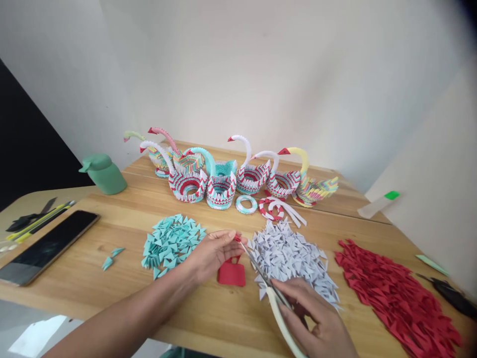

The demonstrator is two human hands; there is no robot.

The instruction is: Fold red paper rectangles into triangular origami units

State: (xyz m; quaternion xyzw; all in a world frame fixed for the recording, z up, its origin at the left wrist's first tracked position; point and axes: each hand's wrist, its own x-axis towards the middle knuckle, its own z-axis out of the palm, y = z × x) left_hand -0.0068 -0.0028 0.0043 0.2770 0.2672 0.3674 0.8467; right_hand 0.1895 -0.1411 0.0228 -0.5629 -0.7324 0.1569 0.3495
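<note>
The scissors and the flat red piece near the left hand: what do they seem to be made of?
Scissors: blades probably metal, grey, slightly shiny; handle likely smooth plastic, cream and even-coloured. Red piece: probably paper or thin card, matte, flat, plain-coloured.

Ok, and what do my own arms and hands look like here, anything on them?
Your left hand is ungloved, and your left forearm is bare, with no sleeve, watch or bracelet showing. Your right hand is ungloved too; its forearm is out of view. No rings show on either.
</note>
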